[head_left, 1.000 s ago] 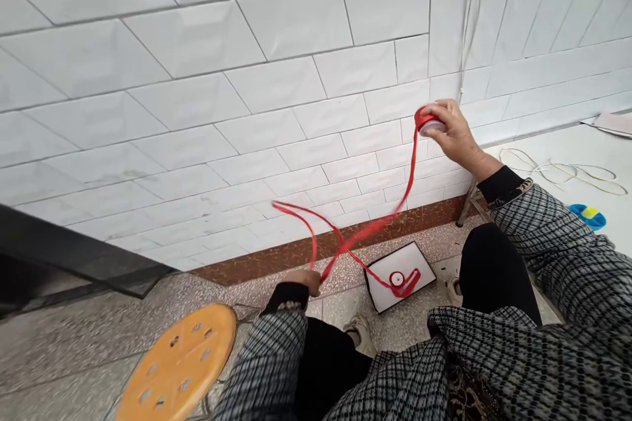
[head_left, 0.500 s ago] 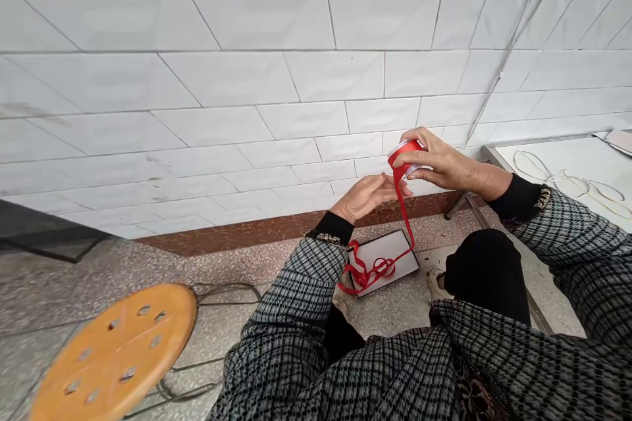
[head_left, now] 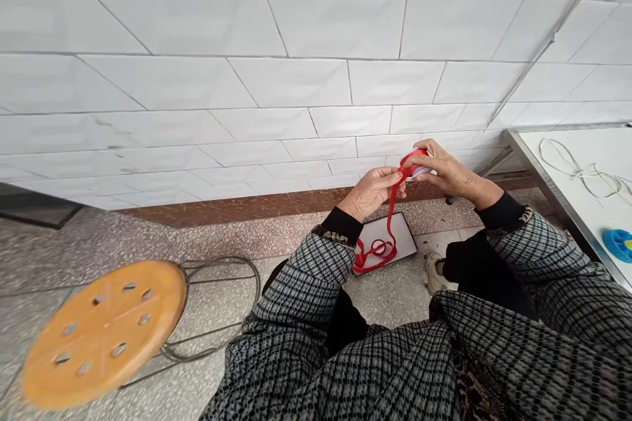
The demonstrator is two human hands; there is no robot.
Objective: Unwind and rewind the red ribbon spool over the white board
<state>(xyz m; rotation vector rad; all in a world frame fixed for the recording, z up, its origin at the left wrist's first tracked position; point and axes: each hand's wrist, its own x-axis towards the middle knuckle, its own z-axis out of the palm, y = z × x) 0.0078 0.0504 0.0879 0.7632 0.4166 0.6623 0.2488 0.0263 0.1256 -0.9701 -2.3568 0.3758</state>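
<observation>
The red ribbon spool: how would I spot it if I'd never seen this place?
Start at the white tiled wall and look low in front, right of centre. There the right hand holds the red spool, beside the left hand. Unlike the loose ribbon hanging down to the tray below, it is a compact roll with a pale rim.

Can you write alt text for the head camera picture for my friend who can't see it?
A person's right hand holds a spool of red ribbon while the left hand pinches the ribbon beside it. The ribbon hangs into a white, dark-edged box on the floor, with an orange stool at left and a white tiled wall behind.
</observation>
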